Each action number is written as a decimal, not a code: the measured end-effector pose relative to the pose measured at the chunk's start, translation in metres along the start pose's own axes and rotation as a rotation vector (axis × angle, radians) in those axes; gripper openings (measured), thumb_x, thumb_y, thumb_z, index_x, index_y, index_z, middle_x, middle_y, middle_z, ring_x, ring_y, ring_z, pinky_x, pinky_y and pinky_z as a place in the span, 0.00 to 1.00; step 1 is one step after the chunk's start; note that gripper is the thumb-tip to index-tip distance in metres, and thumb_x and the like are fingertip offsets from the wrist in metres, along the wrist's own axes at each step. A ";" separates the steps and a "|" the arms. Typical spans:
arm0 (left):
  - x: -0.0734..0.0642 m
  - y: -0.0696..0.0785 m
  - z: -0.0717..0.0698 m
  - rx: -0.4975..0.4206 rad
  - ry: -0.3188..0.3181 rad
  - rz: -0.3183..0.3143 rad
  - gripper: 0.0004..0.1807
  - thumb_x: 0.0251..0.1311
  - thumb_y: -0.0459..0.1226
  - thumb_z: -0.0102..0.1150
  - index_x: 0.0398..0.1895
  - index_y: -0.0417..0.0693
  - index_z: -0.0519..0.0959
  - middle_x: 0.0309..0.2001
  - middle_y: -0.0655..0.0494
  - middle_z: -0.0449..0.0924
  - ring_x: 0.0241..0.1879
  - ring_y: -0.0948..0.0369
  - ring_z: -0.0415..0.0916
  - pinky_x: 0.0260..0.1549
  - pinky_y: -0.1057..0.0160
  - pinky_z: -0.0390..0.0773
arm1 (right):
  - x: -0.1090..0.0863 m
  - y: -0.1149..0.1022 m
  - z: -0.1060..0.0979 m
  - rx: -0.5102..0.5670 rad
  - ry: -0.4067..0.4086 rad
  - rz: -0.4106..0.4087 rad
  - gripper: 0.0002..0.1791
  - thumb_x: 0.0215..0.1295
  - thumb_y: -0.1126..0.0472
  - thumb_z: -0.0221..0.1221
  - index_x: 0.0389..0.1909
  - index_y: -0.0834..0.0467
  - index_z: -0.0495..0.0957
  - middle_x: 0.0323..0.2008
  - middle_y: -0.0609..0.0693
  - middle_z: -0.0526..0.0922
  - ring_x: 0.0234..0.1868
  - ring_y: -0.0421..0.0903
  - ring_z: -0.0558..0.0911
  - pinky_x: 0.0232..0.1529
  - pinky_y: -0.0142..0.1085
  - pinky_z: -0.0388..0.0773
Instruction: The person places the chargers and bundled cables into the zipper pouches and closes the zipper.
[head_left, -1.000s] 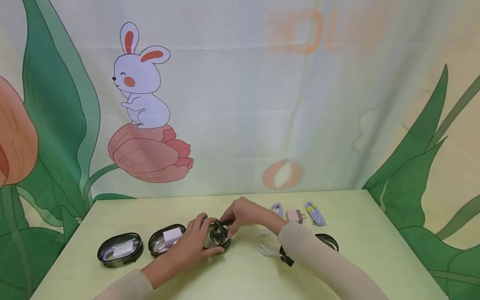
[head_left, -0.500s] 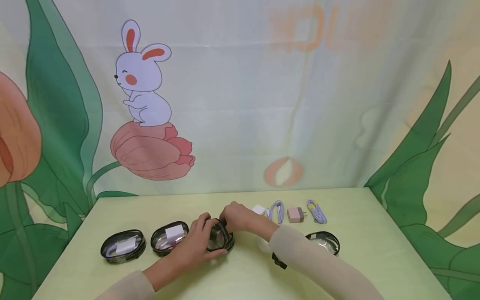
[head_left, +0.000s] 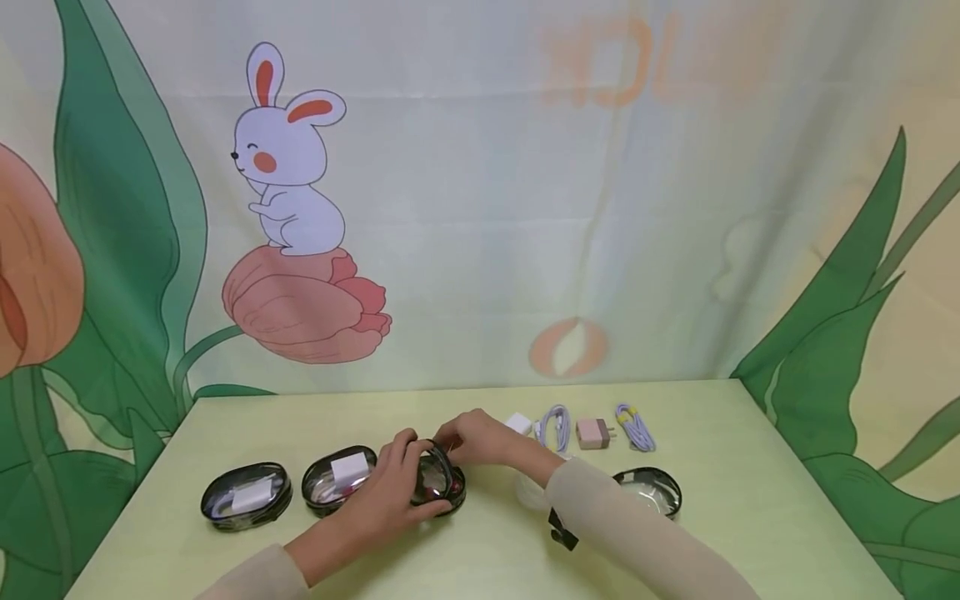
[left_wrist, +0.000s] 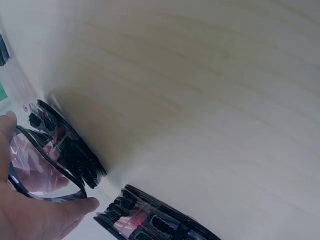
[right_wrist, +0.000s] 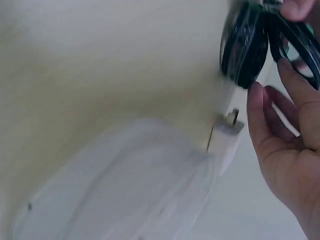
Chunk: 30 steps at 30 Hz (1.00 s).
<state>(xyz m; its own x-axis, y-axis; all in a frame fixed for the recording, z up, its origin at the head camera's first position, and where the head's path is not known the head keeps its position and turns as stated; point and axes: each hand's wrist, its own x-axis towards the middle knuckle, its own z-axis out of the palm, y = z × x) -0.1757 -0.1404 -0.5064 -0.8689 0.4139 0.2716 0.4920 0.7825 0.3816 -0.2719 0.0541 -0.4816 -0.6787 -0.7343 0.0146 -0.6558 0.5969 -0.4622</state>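
Observation:
Between both hands stands a clear oval zip case (head_left: 435, 477) with black edging, its lid tilted up. My left hand (head_left: 382, 492) holds it from the left, thumb at the near side and fingers over the lid's top edge. In the left wrist view the raised clear lid (left_wrist: 37, 165) sits between thumb and fingers, with dark and pinkish contents showing in the case's lower part (left_wrist: 75, 155). My right hand (head_left: 480, 437) grips the far right side with bent fingers. In the right wrist view, fingertips of that hand (right_wrist: 295, 145) meet the lid's edge and the dark case body (right_wrist: 245, 47).
Two similar filled cases (head_left: 246, 496) (head_left: 339, 479) lie to the left. Behind the right forearm are a white charger (head_left: 517, 423), a white coiled cable (head_left: 553, 427), a pink plug (head_left: 594, 433) and a lilac cable (head_left: 635, 427). Another clear case (head_left: 651, 490) lies right, partly behind the sleeve.
A dark coil seen between the hands a second ago no longer shows there; the clear lid does. My right hand has lowered slightly at the case's far side, and the left has stayed put.

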 end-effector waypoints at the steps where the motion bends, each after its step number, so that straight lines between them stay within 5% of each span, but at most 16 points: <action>1: 0.000 0.000 0.000 0.001 0.001 0.000 0.43 0.56 0.54 0.73 0.67 0.42 0.65 0.66 0.41 0.59 0.62 0.40 0.65 0.55 0.41 0.75 | -0.001 0.003 -0.004 0.005 0.006 -0.012 0.11 0.68 0.61 0.65 0.49 0.55 0.87 0.40 0.46 0.89 0.40 0.38 0.85 0.42 0.27 0.79; 7: 0.002 -0.002 0.000 0.011 -0.008 0.014 0.44 0.56 0.56 0.72 0.68 0.43 0.65 0.65 0.43 0.61 0.61 0.40 0.65 0.55 0.41 0.75 | -0.002 0.028 -0.028 -0.043 0.017 -0.018 0.18 0.70 0.65 0.63 0.60 0.59 0.81 0.56 0.51 0.85 0.54 0.47 0.84 0.51 0.32 0.81; 15: 0.003 -0.002 0.001 0.016 -0.040 -0.009 0.44 0.58 0.58 0.70 0.70 0.45 0.64 0.68 0.42 0.60 0.64 0.41 0.64 0.56 0.41 0.75 | -0.007 0.055 -0.043 -0.093 -0.161 0.031 0.38 0.65 0.55 0.70 0.75 0.47 0.68 0.73 0.43 0.68 0.74 0.47 0.67 0.71 0.43 0.65; 30: 0.002 -0.003 0.000 0.011 -0.074 -0.015 0.45 0.60 0.60 0.66 0.73 0.47 0.63 0.71 0.43 0.58 0.67 0.41 0.62 0.57 0.42 0.76 | 0.003 0.065 -0.031 -0.018 -0.162 0.066 0.36 0.56 0.55 0.76 0.67 0.43 0.77 0.69 0.36 0.74 0.68 0.42 0.73 0.63 0.35 0.72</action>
<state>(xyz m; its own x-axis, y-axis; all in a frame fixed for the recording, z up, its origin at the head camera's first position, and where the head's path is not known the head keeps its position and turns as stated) -0.1786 -0.1418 -0.5068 -0.8780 0.4350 0.1997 0.4786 0.7940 0.3750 -0.3271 0.1005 -0.4838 -0.6590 -0.7352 -0.1588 -0.6185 0.6498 -0.4419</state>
